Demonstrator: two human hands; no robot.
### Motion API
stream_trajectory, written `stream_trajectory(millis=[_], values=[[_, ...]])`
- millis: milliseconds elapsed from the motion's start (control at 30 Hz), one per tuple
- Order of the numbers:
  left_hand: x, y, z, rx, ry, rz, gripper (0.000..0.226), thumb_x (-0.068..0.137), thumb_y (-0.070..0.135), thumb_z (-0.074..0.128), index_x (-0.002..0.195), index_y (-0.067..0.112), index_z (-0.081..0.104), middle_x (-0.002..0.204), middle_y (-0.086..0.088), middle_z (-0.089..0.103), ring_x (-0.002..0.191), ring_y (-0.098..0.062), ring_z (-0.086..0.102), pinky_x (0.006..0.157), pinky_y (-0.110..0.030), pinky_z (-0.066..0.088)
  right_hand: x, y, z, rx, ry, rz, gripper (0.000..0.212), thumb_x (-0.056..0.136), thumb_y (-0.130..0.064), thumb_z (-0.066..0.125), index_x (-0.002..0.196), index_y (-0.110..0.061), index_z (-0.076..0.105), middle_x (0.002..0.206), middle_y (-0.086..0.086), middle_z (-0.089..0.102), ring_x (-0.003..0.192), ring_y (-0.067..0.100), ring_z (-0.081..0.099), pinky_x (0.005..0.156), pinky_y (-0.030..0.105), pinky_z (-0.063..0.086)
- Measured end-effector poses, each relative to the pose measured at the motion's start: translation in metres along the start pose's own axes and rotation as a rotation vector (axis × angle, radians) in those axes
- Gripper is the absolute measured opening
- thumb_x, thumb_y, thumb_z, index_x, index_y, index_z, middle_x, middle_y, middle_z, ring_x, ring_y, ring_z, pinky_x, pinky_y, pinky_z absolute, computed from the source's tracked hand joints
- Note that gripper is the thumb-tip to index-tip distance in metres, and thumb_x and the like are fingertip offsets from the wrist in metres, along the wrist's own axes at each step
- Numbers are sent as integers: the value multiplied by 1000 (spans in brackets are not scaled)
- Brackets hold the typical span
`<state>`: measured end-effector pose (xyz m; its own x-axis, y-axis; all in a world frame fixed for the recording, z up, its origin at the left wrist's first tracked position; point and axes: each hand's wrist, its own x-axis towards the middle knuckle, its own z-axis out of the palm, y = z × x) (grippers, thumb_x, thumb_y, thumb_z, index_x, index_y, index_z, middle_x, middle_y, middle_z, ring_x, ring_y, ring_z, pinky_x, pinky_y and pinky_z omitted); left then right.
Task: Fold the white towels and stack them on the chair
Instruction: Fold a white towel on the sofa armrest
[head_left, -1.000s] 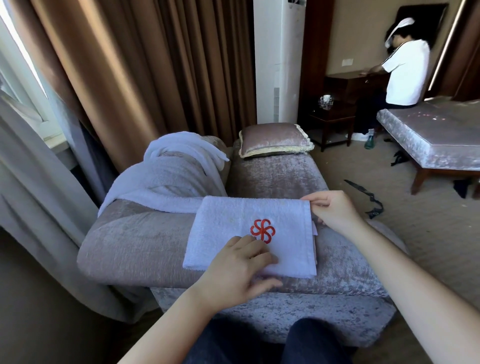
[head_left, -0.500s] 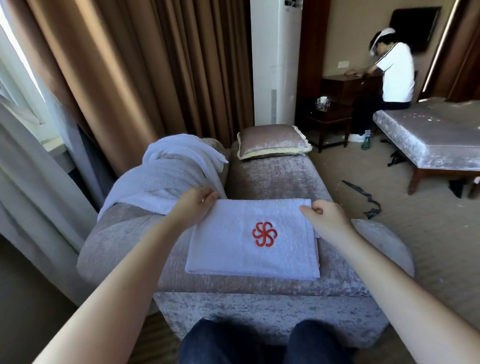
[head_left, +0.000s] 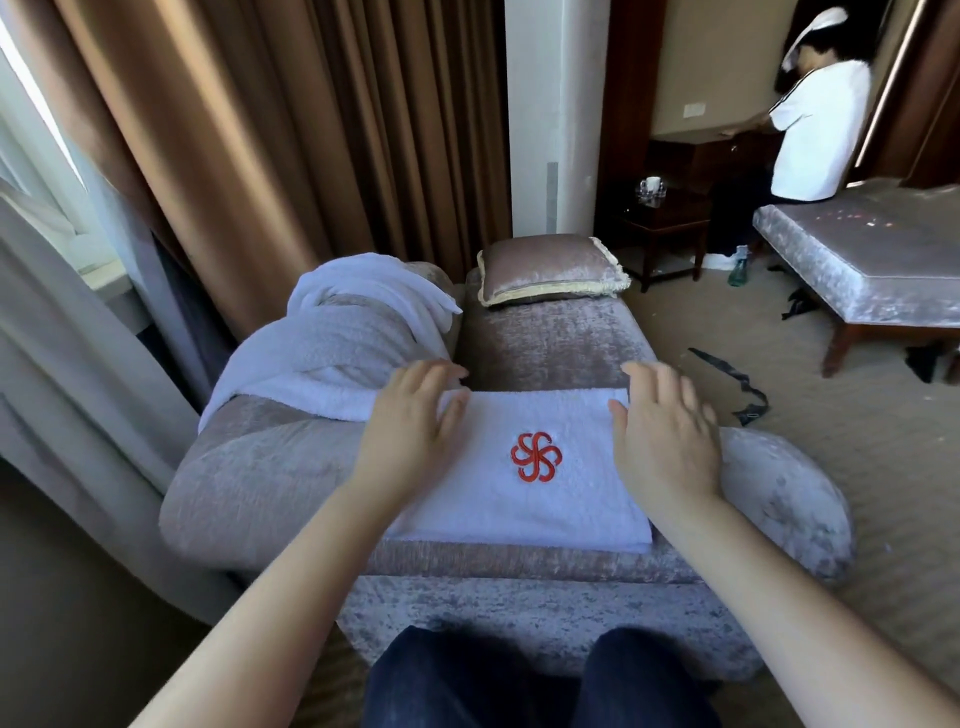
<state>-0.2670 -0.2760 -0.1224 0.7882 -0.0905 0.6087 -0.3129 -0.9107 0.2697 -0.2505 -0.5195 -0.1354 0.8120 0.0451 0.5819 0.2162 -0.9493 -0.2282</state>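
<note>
A folded white towel (head_left: 540, 512) with a red pinwheel emblem lies flat on the near edge of the grey velvet chair (head_left: 550, 343). My left hand (head_left: 410, 431) lies with straight fingers over the towel's left side. My right hand (head_left: 665, 431) hovers or rests, fingers spread, over its right side; contact is unclear. Neither hand grips anything. More unfolded white towels (head_left: 343, 338) are draped in a heap over the chair's left armrest.
A velvet cushion (head_left: 550, 267) lies at the far end of the seat. Brown curtains (head_left: 270, 130) hang behind and to the left. A bench (head_left: 872, 260) stands at the right, with a person in a white shirt (head_left: 815, 124) at a dark desk beyond.
Both hands have let go of the towel's far corners and now lie flat with straight fingers over its left and right sides. One second ago my left hand pressed near the emblem.
</note>
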Motion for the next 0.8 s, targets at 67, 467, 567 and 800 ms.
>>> stream_trajectory(millis=[67, 467, 567, 800], values=[[-21, 13, 17, 80, -86, 89, 55, 99, 47, 30, 126, 11, 62, 131, -8, 60, 123, -30, 53, 104, -44, 40, -9, -10, 9, 46, 100, -145, 39, 95, -27, 49, 128, -8, 56, 132, 9, 58, 120, 28, 53, 93, 46, 47], [-37, 17, 33, 60, -216, 44, 66, 99, 56, 20, 140, 14, 51, 146, -3, 48, 139, -26, 39, 118, -42, 18, -21, 3, 32, 303, -331, -29, 71, 94, -56, 15, 152, -17, 25, 160, -4, 20, 147, 13, 12, 120, 35, 12], [-34, 7, 6, -145, -99, -81, 57, 90, 44, 34, 127, 10, 60, 132, -7, 60, 125, -25, 51, 107, -31, 31, -30, 16, 25, 401, -218, 112, 63, 96, -47, 47, 146, -11, 35, 151, 5, 37, 139, 23, 31, 114, 36, 25], [-52, -14, -16, 139, -78, -410, 35, 91, 38, 61, 94, 3, 61, 91, -8, 61, 86, -27, 56, 66, -32, 40, -51, 29, 8, 373, -198, 223, 37, 83, -54, 58, 82, -17, 58, 78, -2, 59, 82, 24, 56, 64, 31, 35]])
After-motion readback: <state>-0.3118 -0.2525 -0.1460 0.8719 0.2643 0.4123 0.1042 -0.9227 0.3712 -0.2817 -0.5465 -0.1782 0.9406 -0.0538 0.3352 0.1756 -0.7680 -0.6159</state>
